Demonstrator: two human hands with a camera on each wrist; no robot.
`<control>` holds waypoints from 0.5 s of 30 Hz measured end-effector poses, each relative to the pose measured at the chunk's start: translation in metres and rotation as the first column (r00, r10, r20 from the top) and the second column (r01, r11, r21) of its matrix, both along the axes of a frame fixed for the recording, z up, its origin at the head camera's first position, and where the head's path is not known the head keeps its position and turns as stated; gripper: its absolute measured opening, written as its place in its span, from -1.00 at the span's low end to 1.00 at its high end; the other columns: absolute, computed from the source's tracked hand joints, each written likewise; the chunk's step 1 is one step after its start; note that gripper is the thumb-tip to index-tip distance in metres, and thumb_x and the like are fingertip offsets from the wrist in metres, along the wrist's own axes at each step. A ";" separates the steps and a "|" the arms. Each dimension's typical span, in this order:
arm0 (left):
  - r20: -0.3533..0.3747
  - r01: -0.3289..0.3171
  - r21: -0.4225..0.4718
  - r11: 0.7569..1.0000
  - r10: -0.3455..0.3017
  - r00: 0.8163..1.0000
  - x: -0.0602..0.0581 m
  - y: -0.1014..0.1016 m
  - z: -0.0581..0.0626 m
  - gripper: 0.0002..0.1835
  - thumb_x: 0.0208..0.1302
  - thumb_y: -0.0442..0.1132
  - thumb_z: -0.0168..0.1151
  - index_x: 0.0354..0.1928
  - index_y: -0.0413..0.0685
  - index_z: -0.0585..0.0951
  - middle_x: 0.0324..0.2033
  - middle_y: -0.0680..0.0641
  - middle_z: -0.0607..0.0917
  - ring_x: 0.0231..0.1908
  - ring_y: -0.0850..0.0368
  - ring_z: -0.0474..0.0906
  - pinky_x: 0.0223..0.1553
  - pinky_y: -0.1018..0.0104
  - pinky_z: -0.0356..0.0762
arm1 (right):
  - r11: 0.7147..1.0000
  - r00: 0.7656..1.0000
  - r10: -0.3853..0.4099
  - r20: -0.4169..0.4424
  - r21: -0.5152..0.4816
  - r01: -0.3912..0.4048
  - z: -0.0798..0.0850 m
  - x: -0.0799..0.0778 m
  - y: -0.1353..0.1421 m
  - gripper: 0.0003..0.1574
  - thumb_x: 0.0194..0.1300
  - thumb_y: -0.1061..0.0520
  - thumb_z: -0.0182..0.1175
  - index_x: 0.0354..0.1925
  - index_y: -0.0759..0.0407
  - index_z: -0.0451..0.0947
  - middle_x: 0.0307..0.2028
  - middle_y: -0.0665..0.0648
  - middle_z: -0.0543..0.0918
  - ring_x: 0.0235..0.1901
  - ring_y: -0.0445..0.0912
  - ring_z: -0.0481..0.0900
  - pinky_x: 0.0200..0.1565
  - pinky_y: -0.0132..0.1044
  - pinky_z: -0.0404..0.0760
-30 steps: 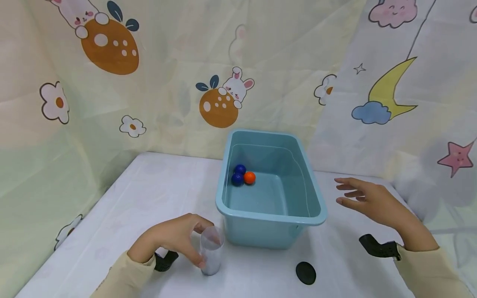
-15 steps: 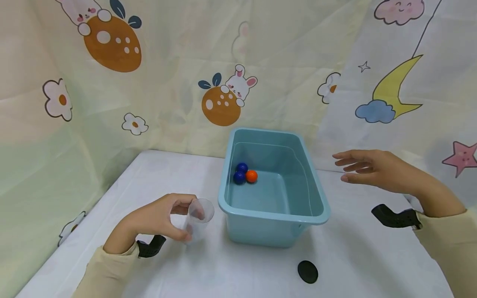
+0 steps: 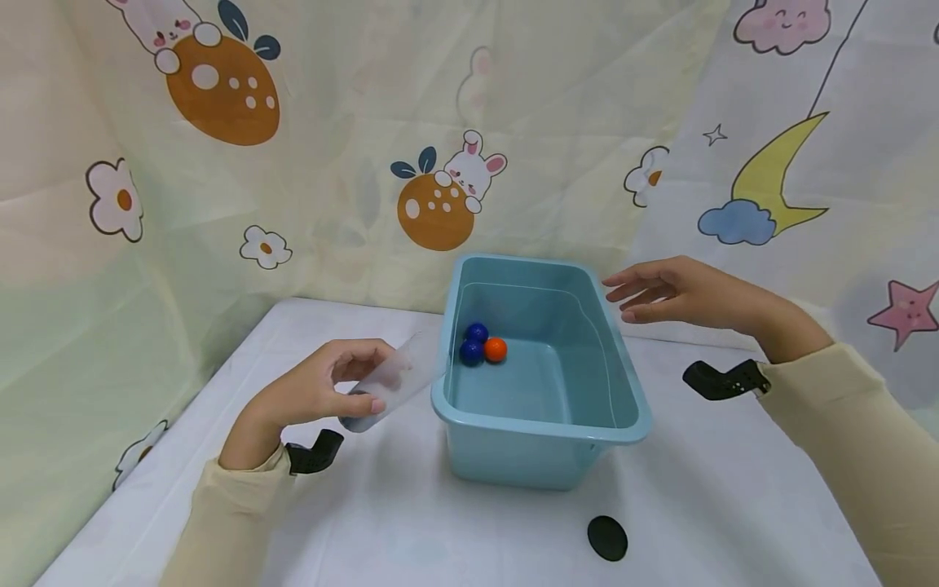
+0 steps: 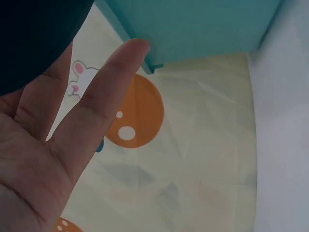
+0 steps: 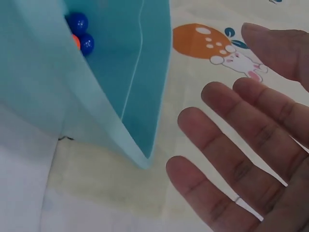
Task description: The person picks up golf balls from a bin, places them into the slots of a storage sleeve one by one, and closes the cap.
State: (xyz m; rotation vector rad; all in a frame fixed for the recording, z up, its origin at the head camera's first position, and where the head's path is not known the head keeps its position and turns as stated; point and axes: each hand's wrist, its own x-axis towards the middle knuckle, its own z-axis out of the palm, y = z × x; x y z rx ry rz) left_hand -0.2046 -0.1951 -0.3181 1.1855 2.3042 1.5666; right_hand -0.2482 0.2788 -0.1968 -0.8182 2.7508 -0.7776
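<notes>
My left hand grips a clear plastic cup between thumb and fingers, above the table. The cup lies tilted, its base towards the lower left and its mouth right at the left rim of a light blue plastic basin. Inside the basin, two blue balls and an orange ball sit together at the left side. My right hand hovers by the basin's far right rim with fingers loosely extended and nothing in it. In the right wrist view its fingers are spread apart beside the basin.
A flat black disc lies on the white table in front of the basin. Printed cloth with rabbits and flowers hangs behind and at the sides. In the left wrist view a dark rounded shape covers the upper left corner.
My left hand has lifted the cup off the table and tipped it from upright towards the basin. My right hand has risen, then moved left to the basin's far right rim.
</notes>
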 end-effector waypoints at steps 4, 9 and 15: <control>-0.015 -0.022 0.015 1.000 0.022 1.000 -0.007 0.006 0.005 -0.70 0.31 -0.34 0.35 0.07 -0.21 0.71 -0.16 -0.11 0.77 -0.09 -0.02 0.71 0.08 0.24 0.65 | 1.000 0.997 0.005 0.073 -0.019 -0.004 0.006 -0.016 -0.012 -0.33 0.54 0.18 0.33 0.50 0.35 0.44 0.34 0.39 0.63 0.30 0.31 0.65 0.19 0.16 0.70; -0.009 -0.039 0.018 0.999 0.040 0.999 -0.012 0.011 0.007 -0.68 0.33 -0.30 0.36 0.09 -0.24 0.71 -0.15 -0.12 0.77 -0.11 -0.01 0.71 0.05 0.26 0.65 | 0.999 0.987 -0.024 0.158 -0.041 0.031 0.010 -0.038 -0.033 -0.30 0.56 0.12 0.32 0.53 0.29 0.43 0.38 0.34 0.61 0.32 0.25 0.64 0.32 0.23 0.59; -0.015 -0.082 -0.013 0.997 0.082 0.997 -0.012 0.009 0.006 -0.61 0.33 -0.23 0.38 0.16 -0.21 0.73 -0.12 -0.10 0.78 -0.13 -0.02 0.71 -0.02 0.20 0.67 | 0.998 0.980 -0.021 0.200 -0.048 0.031 -0.003 -0.065 -0.061 -0.32 0.56 0.13 0.31 0.50 0.34 0.45 0.37 0.36 0.61 0.26 0.19 0.69 0.33 0.15 0.60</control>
